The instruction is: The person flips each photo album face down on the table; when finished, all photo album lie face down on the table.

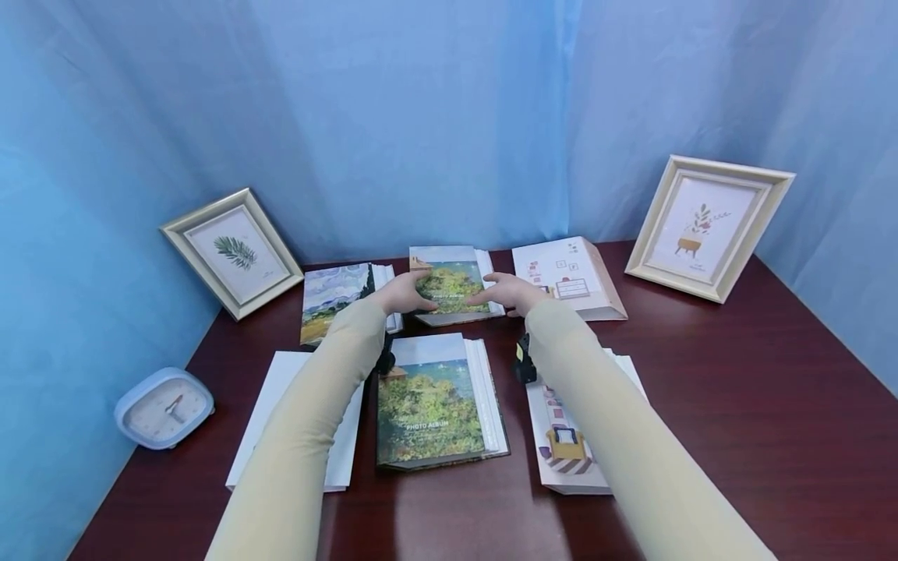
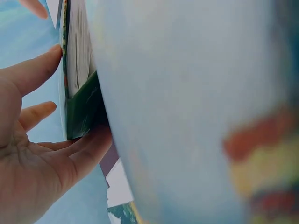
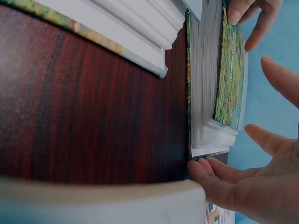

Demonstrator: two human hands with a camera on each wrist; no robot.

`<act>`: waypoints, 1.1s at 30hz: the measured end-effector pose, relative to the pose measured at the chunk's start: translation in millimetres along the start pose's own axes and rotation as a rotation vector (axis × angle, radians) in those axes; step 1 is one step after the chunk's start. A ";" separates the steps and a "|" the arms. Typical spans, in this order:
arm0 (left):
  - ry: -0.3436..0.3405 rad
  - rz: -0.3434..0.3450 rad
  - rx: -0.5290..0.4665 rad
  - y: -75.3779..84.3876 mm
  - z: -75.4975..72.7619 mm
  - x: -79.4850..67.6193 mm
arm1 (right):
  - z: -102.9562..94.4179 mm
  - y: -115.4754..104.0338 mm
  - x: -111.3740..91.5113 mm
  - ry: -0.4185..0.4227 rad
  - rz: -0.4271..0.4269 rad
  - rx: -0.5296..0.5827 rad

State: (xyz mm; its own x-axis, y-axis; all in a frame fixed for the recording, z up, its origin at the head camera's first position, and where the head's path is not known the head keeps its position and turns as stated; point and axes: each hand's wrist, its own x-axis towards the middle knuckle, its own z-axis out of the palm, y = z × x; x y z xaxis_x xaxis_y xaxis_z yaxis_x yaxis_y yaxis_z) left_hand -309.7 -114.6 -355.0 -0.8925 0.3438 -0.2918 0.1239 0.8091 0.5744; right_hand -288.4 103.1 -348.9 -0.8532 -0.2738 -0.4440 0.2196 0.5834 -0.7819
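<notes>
A photo album (image 1: 449, 284) with a garden-and-sea cover lies at the back middle of the table. My left hand (image 1: 405, 294) is at its spine side. The left thumb (image 2: 49, 58) touches the cover's edge, while the lower fingers (image 2: 91, 149) lie along the dark green spine. On the page side, my right hand (image 1: 512, 292) has its fingertips (image 3: 198, 170) at the album's bottom edge, low by the table. The right thumb stands apart from the cover. A second garden album (image 1: 431, 401) lies nearer, between my forearms.
A landscape album (image 1: 337, 296) lies back left, and a white illustrated album (image 1: 561, 276) back right. Under my forearms are a white album (image 1: 263, 397) and another illustrated one (image 1: 561, 444). Picture frames (image 1: 235, 253) (image 1: 708, 226) stand at both sides; a blue clock (image 1: 164, 407) sits left.
</notes>
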 end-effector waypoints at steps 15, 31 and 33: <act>0.014 -0.031 -0.304 1.6 10.1 -1.2 | 1.6 6.3 5.8 -0.016 0.005 0.148; 0.061 -0.121 -0.685 -7.0 3.7 -0.4 | -0.3 10.4 8.0 -0.026 -0.014 0.288; 0.079 -0.125 -0.697 -6.2 1.9 -2.9 | 0.5 11.2 8.7 -0.026 -0.016 0.300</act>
State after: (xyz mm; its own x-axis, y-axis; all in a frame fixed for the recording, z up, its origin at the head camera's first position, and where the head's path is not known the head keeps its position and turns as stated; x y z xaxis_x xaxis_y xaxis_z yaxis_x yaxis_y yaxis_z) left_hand -307.0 -119.7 -359.1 -0.9139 0.2117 -0.3464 -0.2642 0.3378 0.9034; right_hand -293.1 106.9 -361.8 -0.8463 -0.3024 -0.4385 0.3396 0.3279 -0.8816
